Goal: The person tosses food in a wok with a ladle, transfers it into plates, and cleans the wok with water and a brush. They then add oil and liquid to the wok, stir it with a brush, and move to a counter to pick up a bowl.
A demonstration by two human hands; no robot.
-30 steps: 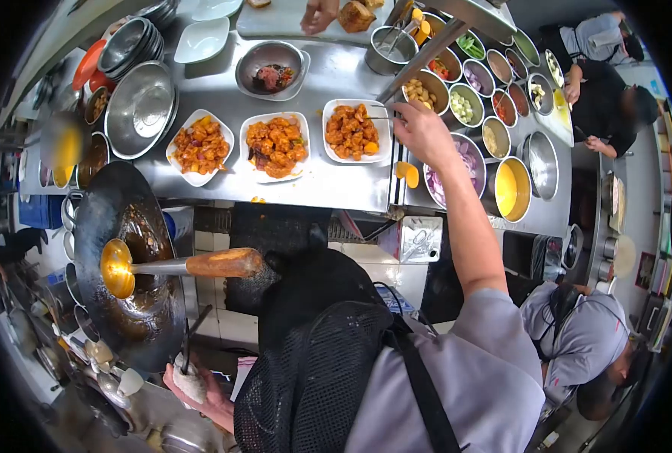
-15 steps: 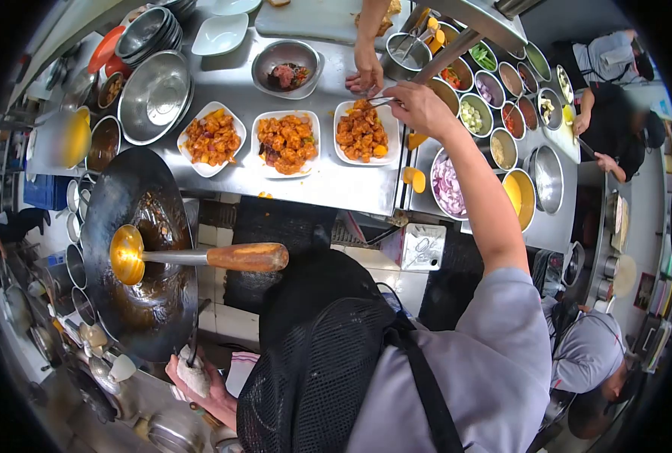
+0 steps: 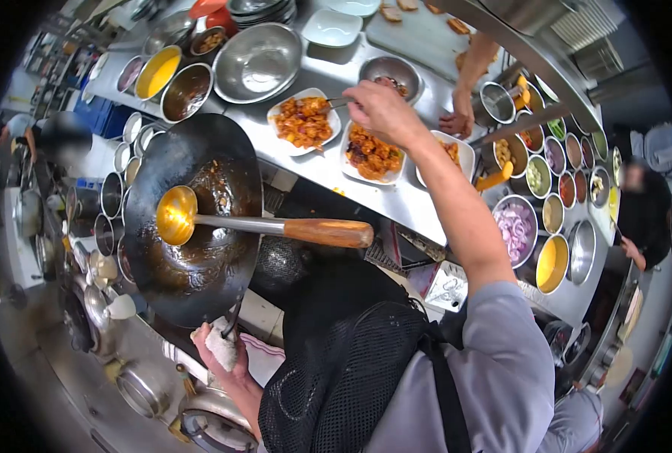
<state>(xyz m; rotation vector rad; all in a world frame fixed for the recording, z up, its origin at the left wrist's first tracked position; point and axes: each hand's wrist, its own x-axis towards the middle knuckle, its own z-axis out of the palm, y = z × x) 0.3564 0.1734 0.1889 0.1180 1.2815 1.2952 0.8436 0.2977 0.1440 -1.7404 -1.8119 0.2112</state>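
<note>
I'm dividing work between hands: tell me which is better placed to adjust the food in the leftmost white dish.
The right hand, most likely: it holds a metal utensil at the food. The left hand is farther off, below the wok in view, its grip on a cloth at the handle.

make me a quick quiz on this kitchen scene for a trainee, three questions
1. Which hand holds the wok using a cloth?
2. True or false: the bowl of the ladle sits inside the wok.
3. The metal utensil in the other hand reaches:
a) the chopped onions
b) the leftmost filled white dish
c) the yellow liquid

Key: 1. left hand; 2. true; 3. b
</note>
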